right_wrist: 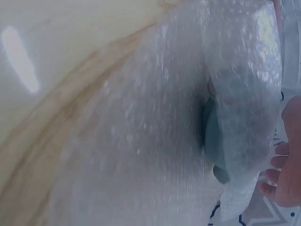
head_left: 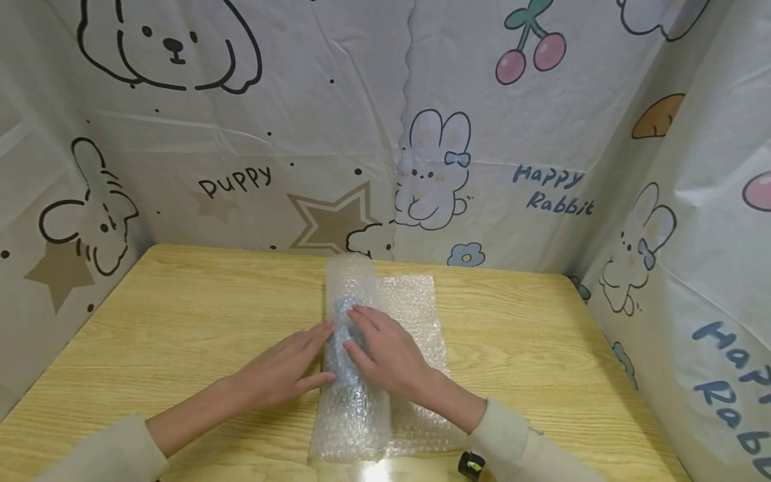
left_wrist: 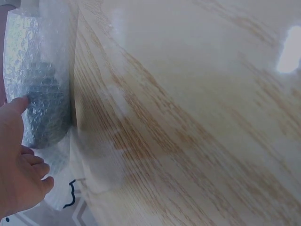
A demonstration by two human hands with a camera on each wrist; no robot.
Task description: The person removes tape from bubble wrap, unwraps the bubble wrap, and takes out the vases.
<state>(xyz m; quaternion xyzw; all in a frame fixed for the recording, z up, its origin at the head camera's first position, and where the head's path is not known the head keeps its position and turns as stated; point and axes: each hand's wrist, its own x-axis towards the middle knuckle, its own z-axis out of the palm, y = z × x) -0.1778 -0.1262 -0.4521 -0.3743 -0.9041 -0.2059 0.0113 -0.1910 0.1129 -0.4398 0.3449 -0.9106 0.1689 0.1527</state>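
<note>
At frame centre, our left hand (head_left: 283,371) and right hand (head_left: 385,351) press flat-fingered, grip wide, on the bubble-wrap roll (head_left: 352,348) on the worktop (head_left: 181,321).

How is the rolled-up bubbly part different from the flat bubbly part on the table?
The rolled bubble wrap tube stands up round and holds something blue-grey inside; the flat bubble wrap sheet lies thin on the wooden table with nothing in it. Both the left hand and the right hand touch the tube, not the flat sheet's far end. Both are clear bubble wrap.
</note>
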